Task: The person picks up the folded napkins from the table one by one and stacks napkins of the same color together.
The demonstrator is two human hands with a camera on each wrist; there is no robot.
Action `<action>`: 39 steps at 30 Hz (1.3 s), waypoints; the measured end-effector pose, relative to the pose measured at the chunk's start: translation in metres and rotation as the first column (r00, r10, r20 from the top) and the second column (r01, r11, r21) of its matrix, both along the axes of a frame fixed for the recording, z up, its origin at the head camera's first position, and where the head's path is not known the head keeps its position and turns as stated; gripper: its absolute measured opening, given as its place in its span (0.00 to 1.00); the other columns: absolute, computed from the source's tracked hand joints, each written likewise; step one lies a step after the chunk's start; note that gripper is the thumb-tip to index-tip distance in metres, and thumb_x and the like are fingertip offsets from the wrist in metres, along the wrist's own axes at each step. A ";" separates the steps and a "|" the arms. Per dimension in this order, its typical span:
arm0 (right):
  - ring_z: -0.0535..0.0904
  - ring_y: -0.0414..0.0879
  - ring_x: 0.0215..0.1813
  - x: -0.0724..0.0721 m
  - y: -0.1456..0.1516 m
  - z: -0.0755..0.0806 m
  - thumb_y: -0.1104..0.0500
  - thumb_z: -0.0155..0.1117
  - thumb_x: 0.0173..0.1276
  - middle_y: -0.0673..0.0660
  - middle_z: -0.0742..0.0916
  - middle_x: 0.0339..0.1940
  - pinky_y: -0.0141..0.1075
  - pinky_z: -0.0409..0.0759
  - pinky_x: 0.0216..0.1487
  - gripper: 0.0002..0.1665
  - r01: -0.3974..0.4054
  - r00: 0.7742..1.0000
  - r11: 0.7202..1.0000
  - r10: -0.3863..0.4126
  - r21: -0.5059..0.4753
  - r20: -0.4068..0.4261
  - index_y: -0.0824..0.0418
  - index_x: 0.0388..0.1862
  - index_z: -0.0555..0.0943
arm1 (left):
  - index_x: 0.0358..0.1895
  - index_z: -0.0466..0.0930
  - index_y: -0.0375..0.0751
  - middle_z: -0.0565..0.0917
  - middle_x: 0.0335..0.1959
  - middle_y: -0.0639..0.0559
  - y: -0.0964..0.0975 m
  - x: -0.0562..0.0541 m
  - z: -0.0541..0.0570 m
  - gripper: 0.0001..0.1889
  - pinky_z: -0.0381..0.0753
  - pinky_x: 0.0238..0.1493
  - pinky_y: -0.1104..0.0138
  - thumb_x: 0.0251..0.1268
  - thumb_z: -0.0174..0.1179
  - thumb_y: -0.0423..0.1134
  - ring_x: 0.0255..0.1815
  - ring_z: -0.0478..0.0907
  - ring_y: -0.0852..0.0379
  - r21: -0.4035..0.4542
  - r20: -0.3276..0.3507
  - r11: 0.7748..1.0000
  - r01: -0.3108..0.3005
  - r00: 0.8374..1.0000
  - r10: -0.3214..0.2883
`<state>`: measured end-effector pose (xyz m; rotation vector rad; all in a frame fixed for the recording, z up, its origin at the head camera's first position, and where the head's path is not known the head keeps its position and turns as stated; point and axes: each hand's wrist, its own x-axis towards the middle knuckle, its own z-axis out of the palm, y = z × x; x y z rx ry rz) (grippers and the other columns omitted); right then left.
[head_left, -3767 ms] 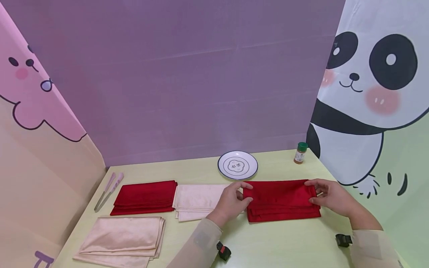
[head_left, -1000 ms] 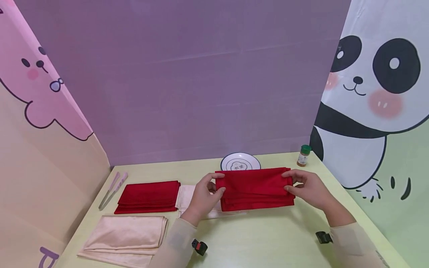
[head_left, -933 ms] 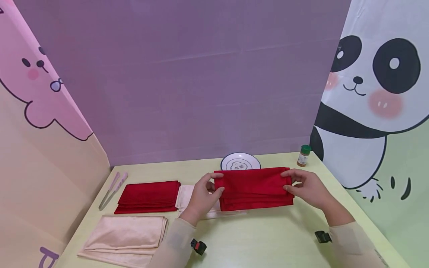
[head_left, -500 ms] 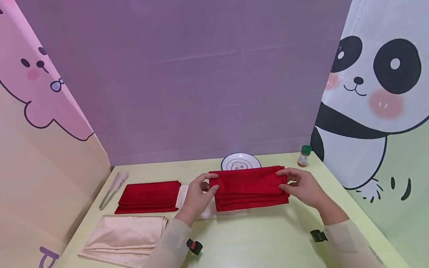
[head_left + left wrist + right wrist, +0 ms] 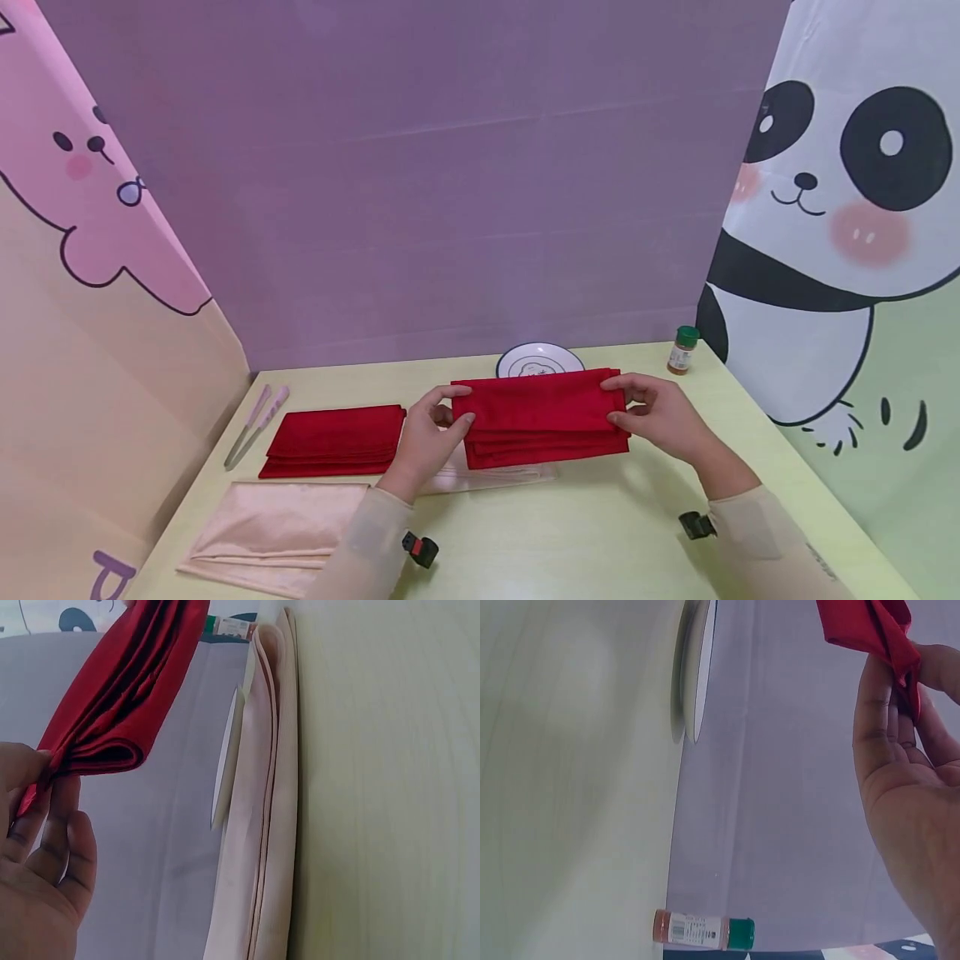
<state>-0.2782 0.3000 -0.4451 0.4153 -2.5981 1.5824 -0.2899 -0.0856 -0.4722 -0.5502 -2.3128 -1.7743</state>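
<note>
A folded red cloth (image 5: 538, 417) hangs in the air, pinched at both ends by two hands. My left hand (image 5: 429, 433) grips its left end between thumb and fingers; in the left wrist view the stacked folds (image 5: 124, 697) show clear of the table. My right hand (image 5: 663, 414) pinches the right end, also seen at the cloth's corner (image 5: 877, 630) in the right wrist view. Under the held cloth lies a folded pale cloth (image 5: 487, 477), mostly covered from the head view. Left of it rests another folded red cloth (image 5: 333, 440).
A folded pale pink cloth (image 5: 277, 525) lies at the front left, partly behind the left sleeve. Tongs (image 5: 255, 427) rest near the left edge. At the back stand a plate (image 5: 525, 358), partly hidden, and a green-capped jar (image 5: 682, 350) at the right corner.
Both hands have lifted the red cloth off the table at the right and carried it leftward, over the pale cloth. It now overlaps the plate in the head view.
</note>
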 end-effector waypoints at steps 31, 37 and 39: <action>0.81 0.58 0.54 -0.008 -0.044 0.000 0.66 0.77 0.65 0.62 0.84 0.54 0.39 0.89 0.44 0.35 -0.026 1.000 0.999 0.026 -0.040 -0.017 0.57 0.71 0.77 | 0.63 0.81 0.56 0.81 0.51 0.50 -0.040 -0.003 0.002 0.26 0.75 0.24 0.72 0.66 0.71 0.27 0.23 0.77 0.54 0.062 0.045 0.998 0.006 0.999 -0.009; 0.82 0.58 0.52 -0.010 -0.055 -0.001 0.66 0.78 0.64 0.61 0.85 0.52 0.38 0.88 0.45 0.34 -0.052 0.998 0.997 0.050 -0.055 -0.037 0.57 0.69 0.78 | 0.64 0.80 0.52 0.81 0.34 0.44 -0.050 -0.003 0.003 0.26 0.71 0.22 0.73 0.66 0.71 0.26 0.22 0.74 0.58 0.057 0.034 0.998 -0.015 0.999 0.013; 0.82 0.58 0.51 -0.012 -0.060 -0.001 0.66 0.78 0.64 0.61 0.85 0.50 0.38 0.88 0.45 0.34 -0.059 0.997 0.997 0.056 -0.057 -0.045 0.57 0.68 0.79 | 0.65 0.80 0.50 0.80 0.29 0.41 -0.054 -0.003 0.004 0.27 0.69 0.21 0.73 0.66 0.71 0.25 0.23 0.73 0.58 0.052 0.033 0.998 -0.031 0.999 0.029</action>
